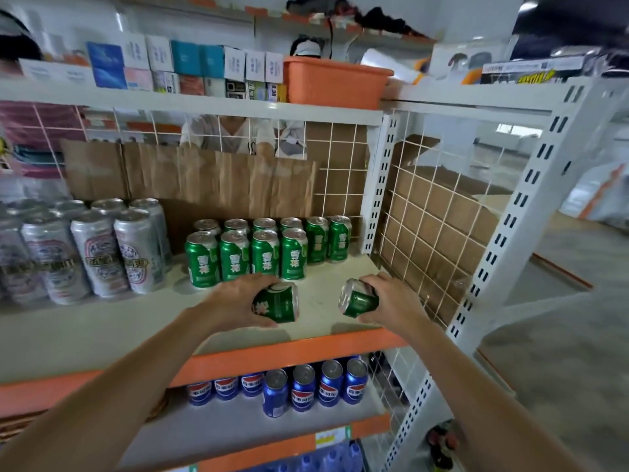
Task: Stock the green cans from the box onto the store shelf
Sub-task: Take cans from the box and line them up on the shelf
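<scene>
Green cans (265, 253) stand upright toward the back right corner of the shelf (102, 328), six in the back row and four in front, labels facing out so shoppers can read them. The front row stops short of the right edge, and that gap is probably where the next pair belongs. The left hand (238, 298) grips the left can (277, 303) round its side, and the right hand (391, 298) grips the right can (359, 301) the same way. Both cans hang tilted just above the shelf near its front edge, well short of the rows. They likely need turning upright before they are set down. Taking one can per hand halves the trips. Silver cans (95, 250) fill the shelf's left part, which keeps the brands apart. The box is out of view.
</scene>
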Demonstrator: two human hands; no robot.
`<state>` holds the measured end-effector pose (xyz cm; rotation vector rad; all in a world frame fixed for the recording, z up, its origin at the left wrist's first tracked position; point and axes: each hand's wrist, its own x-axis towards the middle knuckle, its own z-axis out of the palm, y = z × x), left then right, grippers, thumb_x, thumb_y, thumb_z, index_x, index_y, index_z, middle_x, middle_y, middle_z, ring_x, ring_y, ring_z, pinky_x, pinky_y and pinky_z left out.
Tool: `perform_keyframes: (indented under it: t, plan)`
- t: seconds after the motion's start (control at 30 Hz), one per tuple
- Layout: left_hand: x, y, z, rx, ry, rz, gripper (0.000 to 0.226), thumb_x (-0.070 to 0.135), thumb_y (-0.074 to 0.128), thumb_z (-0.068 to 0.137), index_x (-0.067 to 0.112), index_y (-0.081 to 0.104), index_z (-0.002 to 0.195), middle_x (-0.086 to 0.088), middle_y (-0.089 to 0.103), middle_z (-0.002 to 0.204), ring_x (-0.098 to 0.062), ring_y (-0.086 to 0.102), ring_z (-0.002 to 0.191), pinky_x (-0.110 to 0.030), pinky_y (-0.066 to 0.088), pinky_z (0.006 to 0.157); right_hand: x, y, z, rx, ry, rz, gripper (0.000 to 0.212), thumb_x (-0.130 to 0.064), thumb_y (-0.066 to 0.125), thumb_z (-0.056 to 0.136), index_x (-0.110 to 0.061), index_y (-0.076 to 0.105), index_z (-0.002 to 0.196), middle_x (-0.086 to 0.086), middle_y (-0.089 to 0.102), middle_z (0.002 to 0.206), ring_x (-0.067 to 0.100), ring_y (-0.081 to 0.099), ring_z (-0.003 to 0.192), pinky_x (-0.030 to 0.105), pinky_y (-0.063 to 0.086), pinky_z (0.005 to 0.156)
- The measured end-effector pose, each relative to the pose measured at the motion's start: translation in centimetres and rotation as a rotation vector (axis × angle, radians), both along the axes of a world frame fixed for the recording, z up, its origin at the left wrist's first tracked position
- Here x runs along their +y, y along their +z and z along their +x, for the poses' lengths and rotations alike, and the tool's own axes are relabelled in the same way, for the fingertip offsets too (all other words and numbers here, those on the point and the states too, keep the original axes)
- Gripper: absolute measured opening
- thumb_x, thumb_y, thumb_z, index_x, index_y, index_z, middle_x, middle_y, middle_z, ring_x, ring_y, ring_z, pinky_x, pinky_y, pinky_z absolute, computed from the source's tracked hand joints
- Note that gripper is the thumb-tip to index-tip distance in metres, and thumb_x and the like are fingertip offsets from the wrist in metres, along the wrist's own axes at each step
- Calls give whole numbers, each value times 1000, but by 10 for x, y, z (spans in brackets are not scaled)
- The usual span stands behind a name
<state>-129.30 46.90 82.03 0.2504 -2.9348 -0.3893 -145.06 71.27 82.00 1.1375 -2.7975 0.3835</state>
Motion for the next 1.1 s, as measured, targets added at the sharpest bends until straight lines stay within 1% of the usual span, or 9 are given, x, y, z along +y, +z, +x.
perform_keyframes:
  t: [0.1, 0.27, 0.47, 0.6, 0.83, 0.93, 0.97, 1.03, 1.1]
  plan:
    - [-7, -4, -9, 13, 11, 7, 79, 47, 74, 72, 30, 34, 138, 8, 47, 135, -12, 46, 120, -27, 37, 94, -3, -2, -11, -7, 2, 22, 67, -42, 78, 67, -29, 48, 125, -7, 53, 111, 15, 53, 103, 33, 48, 83]
    - [-16, -17, -20, 2, 40, 20, 78, 45, 74, 72, 29, 35, 138, 6, 48, 135, -14, 46, 119, -33, 39, 99, -11, 1, -28, -7, 16, 89, 74, -45, 78, 67, -28, 44, 131, -7, 52, 117, 15, 51, 107, 32, 48, 86]
    - [-35, -35, -27, -51, 84, 4, 81, 49, 74, 71, 25, 38, 138, 4, 50, 135, -14, 47, 120, -28, 35, 98, -15, 3, -44, 30, 69, 52, 72, -43, 78, 68, -28, 46, 131, -7, 54, 117, 14, 53, 105, 26, 42, 79]
    - [-42, -38, -34, -72, 113, 18, 82, 50, 74, 71, 26, 36, 140, 4, 50, 134, -14, 48, 119, -28, 38, 98, -19, 5, -49, 21, 79, 70, 73, -44, 78, 68, -29, 45, 132, -6, 53, 118, 15, 53, 105, 31, 47, 84]
    - [-51, -34, -43, -110, 160, 9, 79, 50, 69, 76, 27, 32, 142, 5, 47, 137, -14, 47, 121, -26, 38, 94, -33, 5, -55, -14, 129, 11, 76, -42, 81, 65, -27, 47, 131, -6, 54, 117, 18, 53, 106, 32, 46, 87]
    - [-49, -25, -48, -87, 158, -2, 80, 50, 68, 77, 30, 29, 143, 4, 47, 136, -13, 48, 117, -27, 37, 94, -37, 5, -54, 1, 159, -1, 75, -42, 80, 66, -27, 46, 132, -7, 54, 118, 17, 53, 105, 29, 43, 84]
    - [-46, -23, -51, -68, 139, -6, 80, 50, 68, 77, 30, 29, 143, 3, 45, 137, -14, 46, 119, -28, 35, 98, -38, 5, -53, 8, 170, -6, 76, -41, 80, 67, -28, 45, 133, -7, 53, 121, 16, 52, 106, 28, 42, 83]
    - [-33, -15, -57, -31, 76, -9, 78, 49, 67, 79, 30, 28, 144, 2, 37, 145, -16, 36, 130, -29, 27, 106, -40, 5, -51, 20, 194, -22, 79, -42, 80, 67, -27, 44, 136, -9, 52, 125, 15, 52, 109, 27, 42, 85]
    - [-16, -7, -62, 7, 17, 49, 75, 48, 65, 81, 30, 28, 144, 2, 32, 148, -16, 28, 136, -29, 23, 109, -43, 5, -49, 21, 215, -39, 81, -44, 80, 66, -27, 44, 136, -8, 52, 127, 16, 51, 111, 29, 42, 87]
